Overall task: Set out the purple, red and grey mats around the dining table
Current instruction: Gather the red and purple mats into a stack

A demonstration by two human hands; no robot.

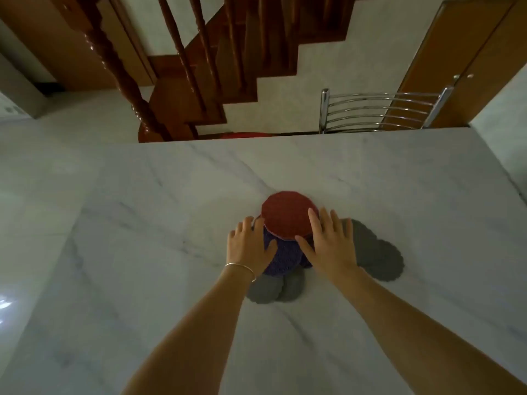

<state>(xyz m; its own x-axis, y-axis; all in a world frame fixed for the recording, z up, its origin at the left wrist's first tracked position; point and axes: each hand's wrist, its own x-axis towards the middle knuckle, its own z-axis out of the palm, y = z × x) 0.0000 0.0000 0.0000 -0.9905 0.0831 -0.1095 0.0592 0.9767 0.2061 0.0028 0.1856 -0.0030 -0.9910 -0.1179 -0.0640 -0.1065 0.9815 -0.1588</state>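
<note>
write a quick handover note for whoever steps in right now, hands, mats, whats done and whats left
Left hand: open, fingers flat on the purple mat, beside the red mat's edge.
Right hand: open, fingers flat at the right edge of the red mat, no grip on it.
Mats: all bunched mid-table, overlapping. Red lies on top, purple under it, grey mats poke out to the right and near side.
Done: mats are on the table; none set at a place.
Left: separate the pile and spread purple, red and grey around the table, including by the metal chair at the far side.
</note>
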